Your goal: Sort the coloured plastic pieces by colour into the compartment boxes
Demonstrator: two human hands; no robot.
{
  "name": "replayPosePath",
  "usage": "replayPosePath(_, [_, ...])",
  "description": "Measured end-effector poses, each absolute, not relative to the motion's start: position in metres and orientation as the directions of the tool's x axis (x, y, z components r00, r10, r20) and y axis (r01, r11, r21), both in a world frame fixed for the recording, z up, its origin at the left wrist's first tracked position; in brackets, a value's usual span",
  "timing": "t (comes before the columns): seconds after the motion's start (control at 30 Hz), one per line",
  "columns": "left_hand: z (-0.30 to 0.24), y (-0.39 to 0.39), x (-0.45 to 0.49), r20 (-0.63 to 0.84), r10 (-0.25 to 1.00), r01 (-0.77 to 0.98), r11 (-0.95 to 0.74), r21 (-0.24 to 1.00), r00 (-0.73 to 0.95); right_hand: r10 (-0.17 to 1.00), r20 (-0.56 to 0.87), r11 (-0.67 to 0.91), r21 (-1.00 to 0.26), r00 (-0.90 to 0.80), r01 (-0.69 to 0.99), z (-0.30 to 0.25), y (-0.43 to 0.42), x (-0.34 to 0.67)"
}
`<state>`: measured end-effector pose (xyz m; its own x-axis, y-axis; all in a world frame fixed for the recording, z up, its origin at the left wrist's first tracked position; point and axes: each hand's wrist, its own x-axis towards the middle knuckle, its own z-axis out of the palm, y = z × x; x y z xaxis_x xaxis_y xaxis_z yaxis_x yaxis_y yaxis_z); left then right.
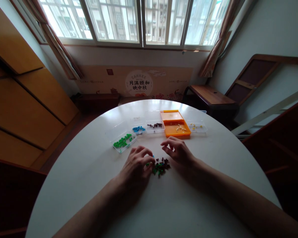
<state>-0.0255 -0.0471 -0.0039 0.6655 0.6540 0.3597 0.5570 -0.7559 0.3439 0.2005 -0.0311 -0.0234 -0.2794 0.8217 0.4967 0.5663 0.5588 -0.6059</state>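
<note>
A loose pile of small dark brown and green building bricks [161,167] lies on the white table in front of me. At its left edge, my left hand [138,162] is bent, with thumb and forefinger drawn together. A bit of green shows by those fingertips; whether they grip it is unclear. My right hand [178,150] hovers beyond the pile on the right, just in front of the orange box [178,134]. Its fingers are curled in towards the thumb, and anything between them is too small to make out.
Along the far side stand clear boxes: one with green bricks [123,141], one with blue bricks [139,129], one with brown bricks [155,125] and one with yellow bricks [196,126]. The orange box's raised lid [172,115] leans back. The round white table [89,185] has a curved edge.
</note>
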Motion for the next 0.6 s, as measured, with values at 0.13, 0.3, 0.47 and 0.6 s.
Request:
replayPosePath(0.13, [-0.009,-0.045,-0.026,0.380,0.647,0.560,-0.762,0.325,0.661,0.818,0.491,0.569,-0.616,-0.300,0.544,-0.023,-0.036,0.196])
replayPosePath(0.3, [-0.013,-0.039,-0.026,0.458,0.675,0.512,-0.737,0.441,0.578,0.808,0.509,0.587,-0.646,-0.297,0.488,-0.019,-0.042,0.190])
replayPosePath(0.47, [-0.011,-0.034,-0.024,0.431,0.753,0.450,-0.648,0.615,0.497,0.784,0.542,0.618,-0.642,-0.302,0.453,-0.018,-0.046,0.184])
replayPosePath(0.6, [-0.008,-0.034,-0.023,0.390,0.787,0.438,-0.599,0.671,0.479,0.785,0.534,0.618,-0.639,-0.313,0.459,-0.020,-0.048,0.182])
